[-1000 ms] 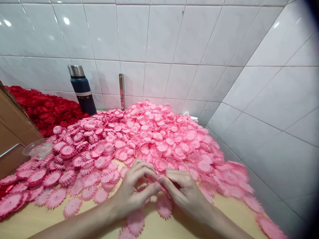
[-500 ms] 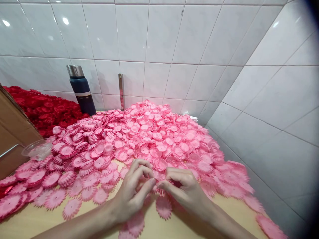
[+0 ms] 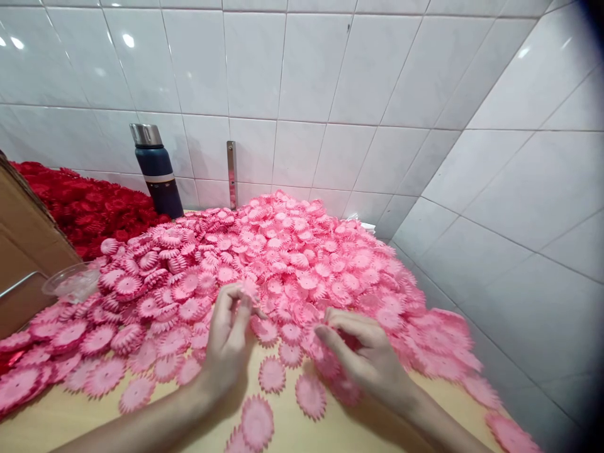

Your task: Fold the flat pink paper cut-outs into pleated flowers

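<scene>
Pink petal (image 3: 248, 290) half-hidden between fingers (image 3: 236, 308)

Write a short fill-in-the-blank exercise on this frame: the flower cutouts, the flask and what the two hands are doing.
1. The big heap of flower cutouts under the hands is ____ in colour.
2. The dark blue flask has a ____ coloured cap.
3. Behind the cardboard box lies a pile of ____ cutouts.
4. The left hand pinches a cutout at the heap's edge, while the right hand rests on the ____ heap.

Missing words: pink; silver; red; pink
</scene>
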A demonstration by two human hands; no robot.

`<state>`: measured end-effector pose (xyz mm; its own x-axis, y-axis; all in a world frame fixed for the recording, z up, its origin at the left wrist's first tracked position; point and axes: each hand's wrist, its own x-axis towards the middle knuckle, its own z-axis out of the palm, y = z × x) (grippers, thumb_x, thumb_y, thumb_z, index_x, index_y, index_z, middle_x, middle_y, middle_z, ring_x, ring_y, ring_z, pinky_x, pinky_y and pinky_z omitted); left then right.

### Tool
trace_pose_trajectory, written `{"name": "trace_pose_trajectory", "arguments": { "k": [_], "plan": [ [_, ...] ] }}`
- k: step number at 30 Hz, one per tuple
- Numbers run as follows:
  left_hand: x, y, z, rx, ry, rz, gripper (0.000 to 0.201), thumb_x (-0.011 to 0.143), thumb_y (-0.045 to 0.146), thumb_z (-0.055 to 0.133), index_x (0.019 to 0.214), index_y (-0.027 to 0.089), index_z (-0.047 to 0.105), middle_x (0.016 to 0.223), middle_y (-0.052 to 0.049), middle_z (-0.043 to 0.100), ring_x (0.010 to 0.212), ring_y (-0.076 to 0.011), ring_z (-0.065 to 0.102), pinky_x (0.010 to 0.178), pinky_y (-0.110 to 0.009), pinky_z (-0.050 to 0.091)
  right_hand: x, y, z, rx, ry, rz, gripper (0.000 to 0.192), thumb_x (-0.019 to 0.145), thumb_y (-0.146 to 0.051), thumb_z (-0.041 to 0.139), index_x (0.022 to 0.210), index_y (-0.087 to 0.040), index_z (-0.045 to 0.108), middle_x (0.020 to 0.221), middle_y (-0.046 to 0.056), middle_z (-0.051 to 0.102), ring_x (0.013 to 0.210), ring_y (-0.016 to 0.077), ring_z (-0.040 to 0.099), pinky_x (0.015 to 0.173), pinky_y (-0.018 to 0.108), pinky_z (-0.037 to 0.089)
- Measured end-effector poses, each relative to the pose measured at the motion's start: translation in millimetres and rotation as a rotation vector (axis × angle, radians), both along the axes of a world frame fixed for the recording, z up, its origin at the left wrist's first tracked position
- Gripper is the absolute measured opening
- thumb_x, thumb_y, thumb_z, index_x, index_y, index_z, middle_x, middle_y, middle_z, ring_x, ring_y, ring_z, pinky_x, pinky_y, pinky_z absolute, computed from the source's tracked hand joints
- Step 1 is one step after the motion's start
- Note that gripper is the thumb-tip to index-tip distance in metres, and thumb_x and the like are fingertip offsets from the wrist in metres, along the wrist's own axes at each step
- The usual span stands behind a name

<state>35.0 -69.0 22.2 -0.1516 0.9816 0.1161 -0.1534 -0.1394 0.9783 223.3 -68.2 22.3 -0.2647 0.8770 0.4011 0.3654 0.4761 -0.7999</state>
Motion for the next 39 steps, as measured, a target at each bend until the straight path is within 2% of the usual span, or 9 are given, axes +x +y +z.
{"name": "trace_pose_trajectory", "arguments": {
  "k": [4, 6, 10, 14, 21, 25, 30, 33, 39],
  "plan": [
    [-2, 5, 2.8, 0.0, 0.11, -0.071, 0.003, 0.088, 0.024, 0.054, 0.091, 0.023, 0.054, 0.093, -0.002, 0.054, 0.084, -0.0162, 0.053, 0.068, -0.025, 0.045, 6, 6, 5.6, -0.104, 0.012, -0.049, 0.025, 0.093, -0.033, 0.051, 0.072, -0.019, 0.055, 0.068, 0.0, 0.051, 0.061, 0.0132, 0.046, 0.057, 0.026, 0.036],
    [-2, 5, 3.1, 0.04, 0.182, -0.095, 0.009, 0.085, 0.017, 0.055, 0.093, 0.022, 0.057, 0.101, -0.003, 0.054, 0.092, -0.0171, 0.053, 0.074, -0.026, 0.046, 6, 7, 6.3, -0.128, -0.024, -0.035, 0.021, 0.093, -0.033, 0.05, 0.08, -0.019, 0.058, 0.075, 0.002, 0.054, 0.066, 0.0143, 0.049, 0.06, 0.027, 0.038],
    [-2, 3, 3.4, 0.08, 0.241, -0.095, 0.006, 0.085, 0.016, 0.055, 0.087, 0.021, 0.059, 0.097, -0.003, 0.053, 0.09, -0.0173, 0.054, 0.074, -0.027, 0.047, 3, 4, 2.4, -0.107, -0.082, -0.015, 0.029, 0.094, -0.033, 0.048, 0.069, -0.018, 0.049, 0.067, -0.001, 0.047, 0.062, 0.013, 0.045, 0.059, 0.027, 0.035],
    [-4, 1, 2.8, 0.089, 0.231, -0.279, 0.007, 0.088, 0.027, 0.057, 0.087, 0.021, 0.06, 0.096, -0.004, 0.053, 0.087, -0.0179, 0.055, 0.07, -0.028, 0.051, -2, -1, -0.1, -0.076, -0.12, -0.021, 0.037, 0.095, -0.033, 0.044, 0.062, -0.019, 0.037, 0.061, -0.002, 0.041, 0.058, 0.0116, 0.04, 0.056, 0.026, 0.031],
    [-8, 3, -4.7, 0.235, 0.364, -0.444, 0.008, 0.085, 0.028, 0.063, 0.086, 0.02, 0.065, 0.097, -0.006, 0.051, 0.097, -0.0204, 0.053, 0.075, -0.029, 0.051, -11, -6, -3.6, -0.038, -0.1, 0.017, 0.043, 0.095, -0.032, 0.042, 0.056, -0.019, 0.032, 0.054, -0.003, 0.037, 0.052, 0.0101, 0.037, 0.052, 0.026, 0.028],
    [-7, 5, -6.2, 0.323, 0.49, -0.503, 0.007, 0.085, 0.025, 0.063, 0.082, 0.019, 0.066, 0.094, -0.006, 0.055, 0.096, -0.0202, 0.053, 0.084, -0.033, 0.045, -13, -6, -7.0, -0.105, -0.063, 0.088, 0.045, 0.093, -0.034, 0.048, 0.052, -0.018, 0.037, 0.049, -0.004, 0.037, 0.048, 0.0091, 0.036, 0.049, 0.024, 0.028],
    [-8, 2, -5.2, 0.404, 0.528, -0.614, 0.008, 0.089, 0.019, 0.057, 0.084, 0.018, 0.062, 0.099, -0.006, 0.057, 0.1, -0.0192, 0.052, 0.091, -0.033, 0.042, -15, -7, -8.5, -0.144, 0.026, 0.235, 0.044, 0.095, -0.036, 0.046, 0.056, -0.017, 0.052, 0.053, -0.001, 0.054, 0.052, 0.01, 0.048, 0.053, 0.022, 0.037],
    [-9, 0, -4.3, 0.358, 0.517, -0.572, 0.012, 0.091, 0.017, 0.05, 0.085, 0.018, 0.061, 0.101, -0.007, 0.053, 0.1, -0.0192, 0.052, 0.089, -0.033, 0.042, -15, -7, -6.9, -0.148, 0.019, 0.168, 0.044, 0.093, -0.038, 0.05, 0.054, -0.017, 0.049, 0.052, -0.002, 0.05, 0.051, 0.0103, 0.045, 0.052, 0.023, 0.035],
    [-7, -2, -0.4, 0.2, 0.282, -0.219, 0.015, 0.09, 0.023, 0.047, 0.077, 0.02, 0.053, 0.092, -0.004, 0.046, 0.086, -0.0187, 0.049, 0.076, -0.031, 0.044, -3, 5, -3.4, -0.176, 0.162, -0.149, 0.047, 0.091, -0.043, 0.051, 0.054, -0.02, 0.031, 0.054, -0.004, 0.03, 0.051, 0.0098, 0.029, 0.049, 0.025, 0.028]
  ]
}}
